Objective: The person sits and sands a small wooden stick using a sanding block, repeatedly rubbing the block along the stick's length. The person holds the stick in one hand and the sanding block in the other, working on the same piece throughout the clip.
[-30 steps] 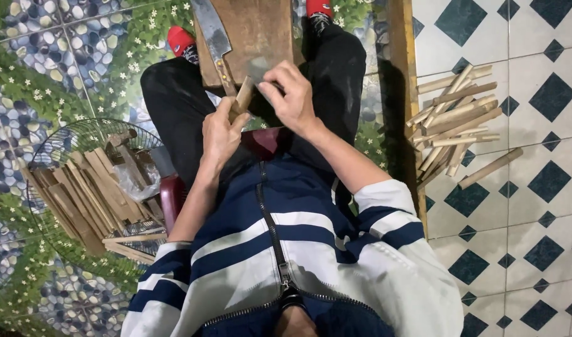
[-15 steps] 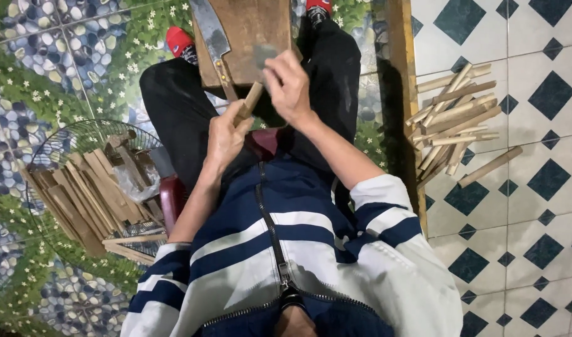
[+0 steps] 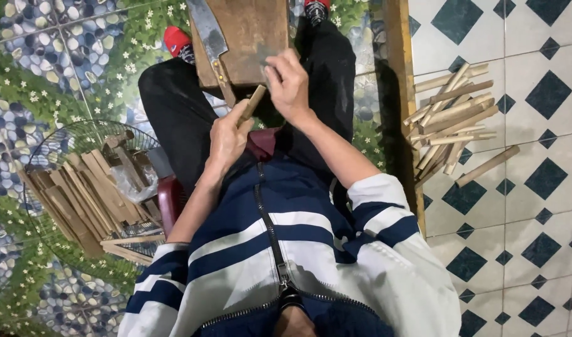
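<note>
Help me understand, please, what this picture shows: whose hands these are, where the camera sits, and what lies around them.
There is no machine: a person wears a camera on the head, looking down at their own lap. The left hand grips a short wooden stick; the right hand hovers open beside its tip, over a wooden board between the knees. A cleaver lies on that board. A wire basket of flat wood pieces stands on one side, and a loose pile of sticks lies on the tiled floor on the other.

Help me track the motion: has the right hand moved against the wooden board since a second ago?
Yes. The right hand has lifted off the stick, up toward the wooden board.
</note>
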